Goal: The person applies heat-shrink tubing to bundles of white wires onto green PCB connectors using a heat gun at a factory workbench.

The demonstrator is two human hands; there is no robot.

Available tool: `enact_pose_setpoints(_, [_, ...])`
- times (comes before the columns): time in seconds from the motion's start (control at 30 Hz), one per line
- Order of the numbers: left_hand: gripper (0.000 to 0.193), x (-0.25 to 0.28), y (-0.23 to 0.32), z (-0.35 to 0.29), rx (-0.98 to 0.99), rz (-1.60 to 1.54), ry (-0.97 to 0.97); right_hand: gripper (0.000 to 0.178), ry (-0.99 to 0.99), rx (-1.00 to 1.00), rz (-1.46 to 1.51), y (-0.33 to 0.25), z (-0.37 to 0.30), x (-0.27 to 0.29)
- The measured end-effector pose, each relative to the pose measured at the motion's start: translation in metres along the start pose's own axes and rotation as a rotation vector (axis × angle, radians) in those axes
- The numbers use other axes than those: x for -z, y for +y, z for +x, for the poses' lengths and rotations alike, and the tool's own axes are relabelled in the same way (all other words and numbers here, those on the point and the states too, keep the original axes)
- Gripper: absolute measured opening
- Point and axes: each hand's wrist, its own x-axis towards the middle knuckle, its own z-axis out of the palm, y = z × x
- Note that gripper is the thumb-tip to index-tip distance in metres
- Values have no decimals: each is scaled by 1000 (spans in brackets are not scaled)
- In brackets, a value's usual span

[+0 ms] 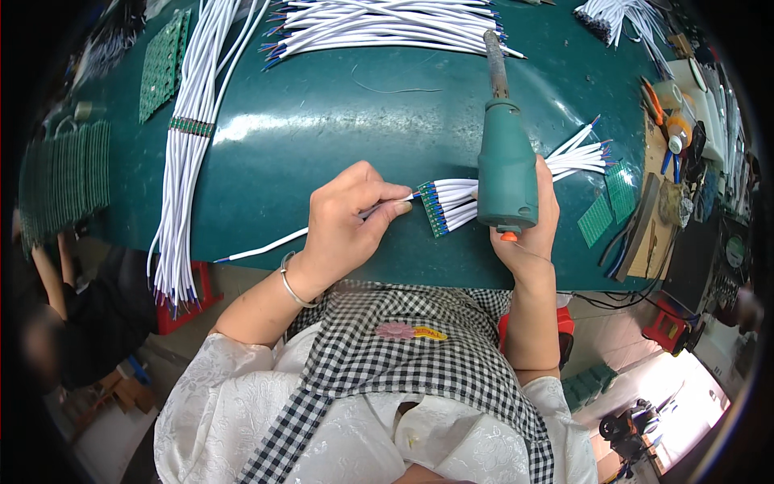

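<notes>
My left hand (343,218) pinches a white cable (270,244) between thumb and fingertips. Its stripped blue-and-brown wire end touches or nearly touches the left edge of a small green circuit board (433,210). Several white cables (458,194) run rightward from that board, passing beneath a green soldering gun (508,165). My right hand (532,230) is wrapped round the gun, mostly behind its body. The gun's dark metal tip (495,68) points toward the far side of the table, away from the board. An orange button (509,236) shows at its near end.
White cables lie in a pile (387,26) at the back and in a long bundle (193,105) on the left. Green board panels (64,177) stand at the far left. Small boards (609,206), orange-handled pliers (651,101) and a bottle (677,135) are on the right. Another person's arms (50,278) show lower left.
</notes>
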Motion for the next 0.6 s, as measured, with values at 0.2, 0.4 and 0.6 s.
enact_pose_setpoints(0.2, [20, -4, 5, 1, 38, 55, 16, 75, -78, -84, -72, 0, -2, 2])
enact_pose_setpoints(0.4, [21, -9, 1, 0, 12, 132, 47, 67, -12, 14, -84, -5, 4, -3])
enact_pose_setpoints(0.6, [24, -9, 6, 6, 27, 122, 13, 67, -11, 5, -54, -2, 2, -2])
